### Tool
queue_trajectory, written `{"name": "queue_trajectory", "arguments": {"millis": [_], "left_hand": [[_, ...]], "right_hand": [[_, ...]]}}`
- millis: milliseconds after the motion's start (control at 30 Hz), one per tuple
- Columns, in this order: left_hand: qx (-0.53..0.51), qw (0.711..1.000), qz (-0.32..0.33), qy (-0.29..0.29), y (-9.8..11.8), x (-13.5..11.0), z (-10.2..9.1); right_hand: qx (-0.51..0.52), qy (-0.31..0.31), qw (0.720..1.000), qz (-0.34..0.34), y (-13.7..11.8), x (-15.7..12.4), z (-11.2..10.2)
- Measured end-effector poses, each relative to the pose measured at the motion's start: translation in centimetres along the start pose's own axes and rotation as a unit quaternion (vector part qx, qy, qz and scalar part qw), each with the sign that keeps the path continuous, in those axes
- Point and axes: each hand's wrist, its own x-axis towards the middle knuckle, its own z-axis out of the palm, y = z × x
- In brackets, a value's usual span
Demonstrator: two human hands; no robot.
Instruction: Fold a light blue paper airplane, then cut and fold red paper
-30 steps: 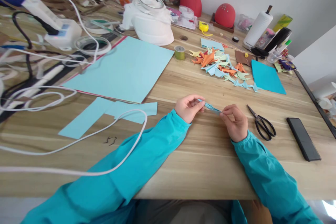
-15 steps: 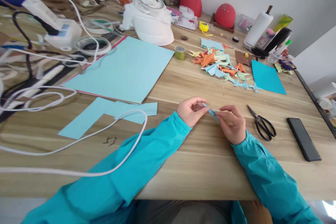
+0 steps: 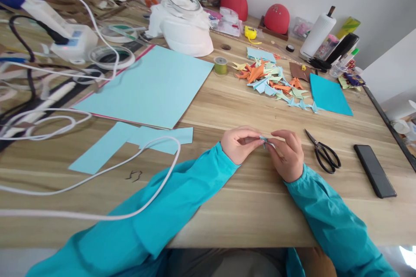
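A small folded piece of light blue paper [image 3: 266, 141] is pinched between my two hands above the table. My left hand [image 3: 241, 143] grips its left end with thumb and fingers closed. From the other side my right hand [image 3: 287, 154] pinches the right end between thumb and fingertips. Fingers cover most of the paper, so its folded shape is hard to make out. Beyond my hands lies a heap of orange, blue, green and yellow folded paper cranes [image 3: 260, 75]. Black-handled scissors [image 3: 323, 152] rest just right of my right hand.
Light blue paper strips [image 3: 100, 147] and a large light blue sheet [image 3: 152, 86] lie to the left, crossed by a white cable [image 3: 169, 173]. A phone [image 3: 375, 171] is at the right. Farther back are a thread spool [image 3: 221, 66], a blue sheet [image 3: 329, 94] and a white cap [image 3: 186, 34].
My left hand has shifted slightly right and down, its fingers closing over the paper's left end. Less of the folded paper shows. The whole view has moved a little.
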Motion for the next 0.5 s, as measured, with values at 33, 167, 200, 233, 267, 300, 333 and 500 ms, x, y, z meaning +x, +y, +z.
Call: {"name": "queue_trajectory", "arguments": {"millis": [33, 167, 200, 233, 267, 300, 333, 500], "left_hand": [[0.004, 1.000, 0.013, -0.006, 0.2, -0.1, 0.0], [0.026, 0.999, 0.023, -0.023, 1.0, -0.3, 0.2], [0.034, 0.999, 0.021, -0.033, 1.1, -0.4, 0.2], [0.041, 0.998, 0.024, -0.046, 1.3, -0.4, 0.2], [0.047, 0.997, 0.032, -0.058, 1.3, -0.5, 0.1], [0.053, 0.995, 0.045, -0.067, 1.4, -0.5, 0.1], [0.060, 0.994, 0.062, -0.072, 1.4, -0.5, 0.1], [0.089, 0.990, 0.092, -0.061, 1.2, -0.5, -0.2]], "right_hand": [[-0.006, 0.003, 1.000, -0.006, -0.1, 0.0, -0.1], [-0.034, 0.022, 0.999, -0.029, -0.2, 0.1, -0.2], [-0.042, 0.029, 0.998, -0.033, -0.2, 0.2, -0.2], [-0.049, 0.036, 0.997, -0.037, -0.2, 0.2, -0.3], [-0.053, 0.042, 0.997, -0.040, -0.2, 0.1, -0.3], [-0.053, 0.043, 0.997, -0.043, -0.2, 0.1, -0.3], [-0.046, 0.040, 0.997, -0.046, -0.2, 0.1, -0.3], [0.115, 0.014, 0.993, 0.032, -0.4, -0.1, -0.2]]}}
